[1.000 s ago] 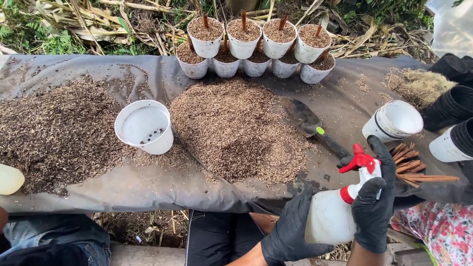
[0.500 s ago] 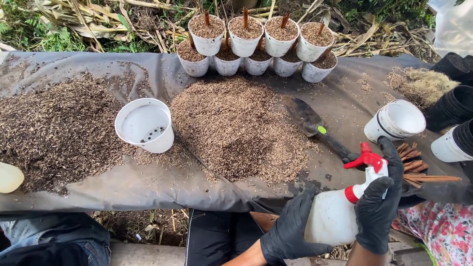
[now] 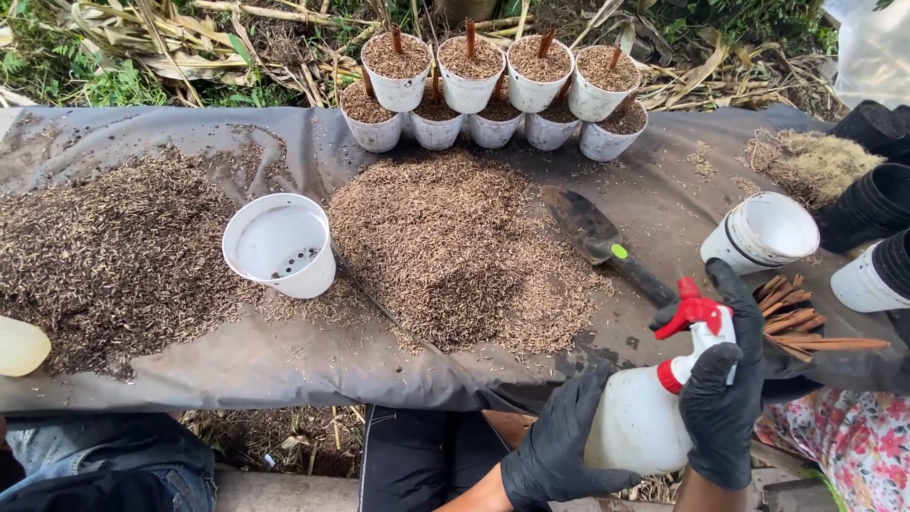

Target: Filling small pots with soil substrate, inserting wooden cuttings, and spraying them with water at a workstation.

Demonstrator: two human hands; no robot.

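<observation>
Both my hands wear black gloves and hold a white spray bottle (image 3: 637, 425) with a red trigger head (image 3: 692, 313) at the table's near edge, lower right. My left hand (image 3: 559, 450) cups the bottle's body from below. My right hand (image 3: 725, 389) wraps the neck, a finger by the trigger. Beyond the bottle, a dark trowel (image 3: 592, 232) lies beside a brown pile of potting mix (image 3: 455, 251). An empty white pot (image 3: 280, 244) stands on the grey sheet (image 3: 313, 365), left of that pile.
Several filled white pots with brown cuttings (image 3: 493, 85) stand at the table's far edge. A darker mix pile (image 3: 114, 256) covers the left. Stacked white pots (image 3: 763, 232), black pots (image 3: 877, 194) and brown stick cuttings (image 3: 796, 318) lie at right. A pale bottle (image 3: 19, 346) pokes in at left.
The spray bottle and both hands have shifted only slightly; the view has moved a little. Nothing on the table has changed.
</observation>
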